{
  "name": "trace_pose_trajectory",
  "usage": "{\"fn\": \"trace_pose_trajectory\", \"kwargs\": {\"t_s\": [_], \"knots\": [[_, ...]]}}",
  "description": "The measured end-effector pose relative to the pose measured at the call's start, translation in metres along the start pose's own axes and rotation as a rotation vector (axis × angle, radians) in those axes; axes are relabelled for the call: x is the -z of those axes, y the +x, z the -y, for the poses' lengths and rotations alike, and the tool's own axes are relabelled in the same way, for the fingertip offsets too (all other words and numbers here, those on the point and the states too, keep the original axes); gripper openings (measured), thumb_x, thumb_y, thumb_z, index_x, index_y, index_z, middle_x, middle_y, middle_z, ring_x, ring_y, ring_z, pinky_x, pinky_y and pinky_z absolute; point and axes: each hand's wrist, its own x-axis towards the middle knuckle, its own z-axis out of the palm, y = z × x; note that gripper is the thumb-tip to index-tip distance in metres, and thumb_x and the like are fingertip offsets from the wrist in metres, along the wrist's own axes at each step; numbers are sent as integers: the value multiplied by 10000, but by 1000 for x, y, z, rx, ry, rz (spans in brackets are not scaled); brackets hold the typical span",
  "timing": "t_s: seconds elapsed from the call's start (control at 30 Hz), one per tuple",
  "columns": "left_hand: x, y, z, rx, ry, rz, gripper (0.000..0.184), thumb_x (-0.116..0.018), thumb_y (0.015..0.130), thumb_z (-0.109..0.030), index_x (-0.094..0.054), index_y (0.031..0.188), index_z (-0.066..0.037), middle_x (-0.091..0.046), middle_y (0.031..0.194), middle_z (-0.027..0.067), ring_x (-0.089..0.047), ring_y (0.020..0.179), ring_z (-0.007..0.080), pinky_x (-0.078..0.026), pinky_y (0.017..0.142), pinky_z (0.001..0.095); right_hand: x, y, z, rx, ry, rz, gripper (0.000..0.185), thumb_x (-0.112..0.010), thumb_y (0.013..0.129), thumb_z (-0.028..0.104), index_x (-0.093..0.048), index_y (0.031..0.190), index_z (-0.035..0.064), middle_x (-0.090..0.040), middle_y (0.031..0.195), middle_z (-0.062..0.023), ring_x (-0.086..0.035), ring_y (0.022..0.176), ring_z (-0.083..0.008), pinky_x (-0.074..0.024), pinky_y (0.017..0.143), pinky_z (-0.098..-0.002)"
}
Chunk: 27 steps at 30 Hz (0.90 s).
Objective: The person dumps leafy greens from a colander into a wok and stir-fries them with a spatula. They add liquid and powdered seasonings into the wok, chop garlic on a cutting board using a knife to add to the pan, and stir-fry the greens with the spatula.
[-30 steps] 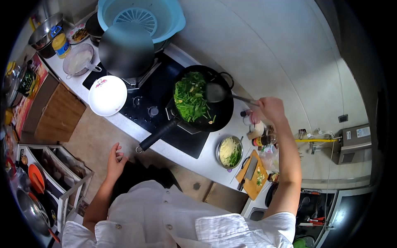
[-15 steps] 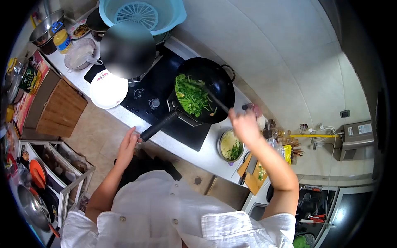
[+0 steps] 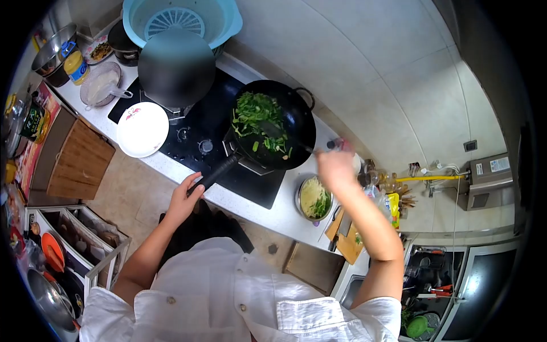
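A black wok (image 3: pixel 300 125) stands on the stove, with chopped green vegetables (image 3: pixel 255 113) in its left part. My left hand (image 3: pixel 186 196) is closed round the end of the wok's long black handle (image 3: pixel 221 172). With my right hand (image 3: pixel 336 170), blurred by motion, I grip a dark spatula (image 3: pixel 301 145) that reaches over the wok's near right rim into the greens. Its blade is smeared and partly lost against the dark wok. Just below the right hand, a metal bowl (image 3: pixel 298 200) holds pale shreds and chopped greens.
A white plate (image 3: pixel 143 131) lies left of the wok on the stove's edge. Behind it are a blurred-out round area and a blue basin (image 3: pixel 231 25). To the right, a cutting board (image 3: pixel 348 249) carries a knife (image 3: pixel 343 228). A tiled wall rises behind the stove.
My left hand has closed onto the wok handle, where it was beside the end before. The greens have been pushed toward the far left and spread. The whole view has shifted slightly.
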Motion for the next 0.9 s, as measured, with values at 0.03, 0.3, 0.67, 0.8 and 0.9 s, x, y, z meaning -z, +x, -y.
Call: {"fn": "trace_pose_trajectory", "kwargs": {"t_s": [0.03, 0.3, 0.67, 0.8, 0.9], "knots": [[2, 0, 4, -4, -2, -5, 430, -575, 921, -197, -471, 1292, -5, -609, 940, 62, -563, 783, 89, -446, 738, 229, 7, 4, -24, -68, 135, 29, 234, -534, 833, 131, -663, 999, 29, -676, 850, -165, -667, 845, -261, -496, 697, -409], [6, -26, 17, 32, -102, 13, 397, -546, 933, -156, -464, 1281, 17, -629, 927, 60, -560, 798, 88, -461, 757, 226, -134, 102, -151, -304, 937, 426, 209, -611, 830, 238, -692, 757, 59, -599, 582, -77, -566, 504, -152, -448, 504, -310], [5, -27, 10, 42, -30, -7, 356, -543, 935, -160, -494, 1230, 34, -630, 886, 54, -563, 782, 89, -471, 735, 228, -123, 42, -72, -129, 643, -504, 260, -558, 884, 295, -697, 815, 86, -640, 682, -143, -602, 610, -316, -462, 598, -401], [6, -25, 17, 26, -24, 19, 348, -547, 933, -159, -504, 1223, 28, -635, 878, 51, -571, 783, 89, -471, 732, 228, -51, 16, -95, -159, 214, -308, 258, -590, 864, 292, -690, 781, 69, -624, 656, -151, -607, 666, -351, -465, 635, -437], [8, -24, 18, 26, -34, 12, 351, -550, 931, -158, -503, 1228, 24, -640, 879, 49, -578, 786, 88, -471, 730, 228, -42, 28, -122, -111, 168, -136, 209, -584, 859, 245, -706, 818, 79, -627, 664, -155, -611, 648, -331, -473, 622, -413]]}}
